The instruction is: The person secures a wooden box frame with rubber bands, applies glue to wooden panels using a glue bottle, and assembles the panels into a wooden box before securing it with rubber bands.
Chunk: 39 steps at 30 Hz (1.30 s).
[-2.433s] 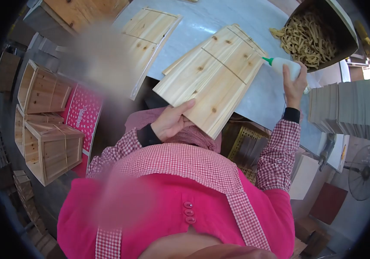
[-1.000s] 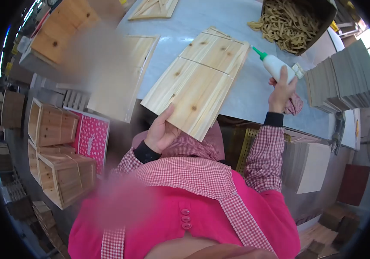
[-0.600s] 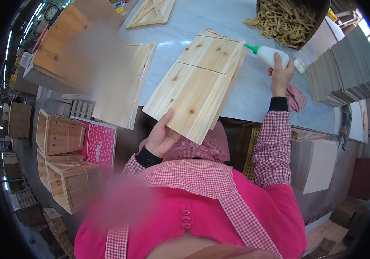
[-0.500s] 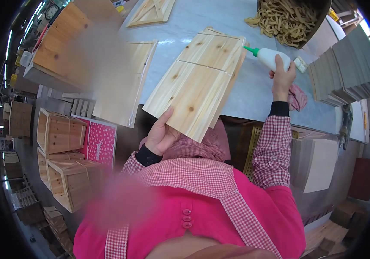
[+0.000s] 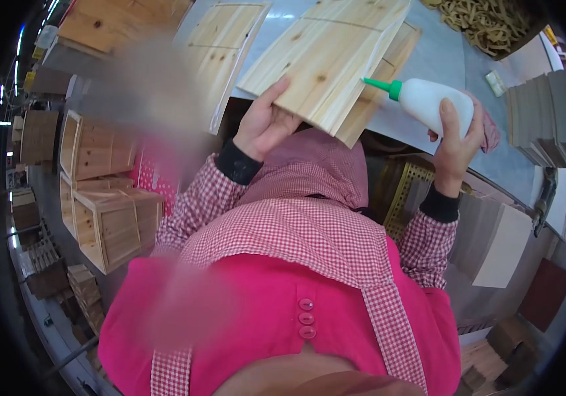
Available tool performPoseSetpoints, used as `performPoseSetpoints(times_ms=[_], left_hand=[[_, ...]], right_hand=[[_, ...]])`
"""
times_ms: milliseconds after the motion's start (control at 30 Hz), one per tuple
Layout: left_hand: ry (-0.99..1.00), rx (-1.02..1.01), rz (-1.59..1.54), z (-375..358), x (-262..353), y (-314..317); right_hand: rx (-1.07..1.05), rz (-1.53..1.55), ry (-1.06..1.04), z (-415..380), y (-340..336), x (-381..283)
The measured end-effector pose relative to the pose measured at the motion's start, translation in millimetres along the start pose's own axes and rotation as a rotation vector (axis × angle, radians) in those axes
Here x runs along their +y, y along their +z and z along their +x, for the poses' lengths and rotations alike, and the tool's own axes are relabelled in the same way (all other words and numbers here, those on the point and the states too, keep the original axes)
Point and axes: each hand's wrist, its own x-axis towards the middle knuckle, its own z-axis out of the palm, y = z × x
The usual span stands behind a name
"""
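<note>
My left hand (image 5: pixel 266 125) grips the near left corner of a light wooden panel (image 5: pixel 326 63), thumb on top. The panel is tilted, and a second board (image 5: pixel 362 109) shows beneath its right side. A thin whitish line runs along the panel's right edge. My right hand (image 5: pixel 460 142) is wrapped round a white squeeze bottle (image 5: pixel 431 104) with a green nozzle, whose tip is at the panel's right edge. Left of the panel lies another grooved wooden panel (image 5: pixel 220 49).
Curled strips (image 5: pixel 487 26) fill a box at the table's (image 5: pixel 428 63) back right. Stacked grey boards (image 5: pixel 550 115) stand at the right, a pink cloth (image 5: pixel 489 132) nearer. Wooden crates (image 5: pixel 114 221) sit on the left. Blurred spots hide parts of the left side.
The bottle's tip has moved nearer me along the panel's right edge. The view has shifted, so the panel and table appear higher and the bottle larger.
</note>
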Motion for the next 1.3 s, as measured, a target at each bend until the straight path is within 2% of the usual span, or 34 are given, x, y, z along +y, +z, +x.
performPoseSetpoints(times_ms=[67,167,333,433,600,700,867,933,1000,1133,1233,1300], left_hand=[[0.021,-0.027,-0.010,6.1,3.0,2.6],[0.040,-0.028,-0.016,8.7,7.6,6.2],[0.050,-0.018,-0.007,11.7,8.0,13.9],[0.053,-0.013,0.001,9.3,9.3,14.9],[0.071,-0.031,0.046,6.1,11.1,13.9],[0.069,-0.051,0.066,-2.2,11.2,13.0],[0.030,-0.064,0.072,-17.7,10.7,13.6],[0.017,-0.081,0.078,-22.1,11.1,14.3],[0.019,-0.035,0.102,-26.6,10.2,13.6],[0.012,-0.008,0.148,-33.8,13.2,4.4],[-0.001,0.011,0.157,-38.8,15.2,5.8],[-0.022,0.042,0.132,-41.4,16.8,8.0]], right_hand=[[-0.041,-0.018,-0.001,-13.6,-0.1,-5.2],[-0.131,-0.203,-0.249,-25.3,2.1,-10.2],[-0.045,-0.229,-0.301,-22.9,10.5,-16.6],[-0.054,-0.257,-0.409,-24.9,14.4,-20.8],[-0.152,-0.215,-0.369,-20.1,11.1,-24.1],[-0.004,-0.287,-0.419,0.8,11.2,-11.5],[0.104,-0.293,-0.440,46.5,8.3,13.0],[0.154,-0.334,-0.507,62.2,8.4,16.6],[0.191,-0.357,-0.547,78.0,6.5,22.2],[0.296,-0.333,-0.494,110.7,4.9,37.4],[0.392,-0.398,-0.625,138.5,1.8,48.3],[0.415,-0.404,-0.609,148.3,1.4,52.1]])
